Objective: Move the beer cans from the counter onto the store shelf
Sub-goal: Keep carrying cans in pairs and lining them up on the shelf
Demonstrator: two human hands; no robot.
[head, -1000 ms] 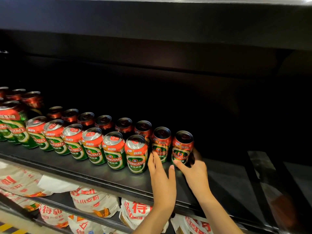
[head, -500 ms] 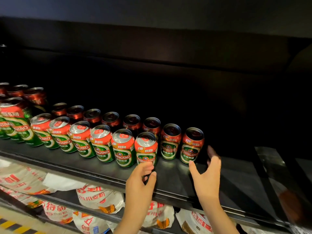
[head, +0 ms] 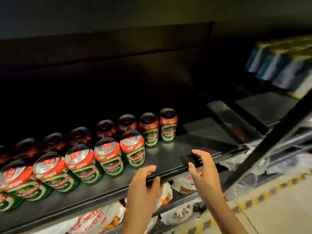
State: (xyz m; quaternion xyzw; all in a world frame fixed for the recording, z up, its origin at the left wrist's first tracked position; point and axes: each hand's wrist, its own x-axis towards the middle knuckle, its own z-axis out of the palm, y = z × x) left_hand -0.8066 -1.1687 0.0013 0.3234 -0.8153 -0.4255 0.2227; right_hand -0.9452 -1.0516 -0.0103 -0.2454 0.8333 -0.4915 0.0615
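Nearest the camera, the left hand (head: 143,188) hung in front of the shelf edge with its fingers loosely curved and spread, holding nothing. Just to its right, the right hand (head: 205,173) was likewise held wide and empty, thumb apart from the fingers, over the front lip of the dark metal store shelf (head: 168,159). Below the hands, white printed food bags (head: 181,184) lay on the lower shelf. On the dark shelf, the red-and-green Tsingtao beer cans (head: 133,149) stood upright in two rows running left from the hands, the front row ending just beyond the left hand's fingertips, apart from both hands. The back row reached further right, ending at a last can (head: 168,125). Far right, blurred blue-and-silver shrink-wrapped packs (head: 276,65) sat on a higher shelf.
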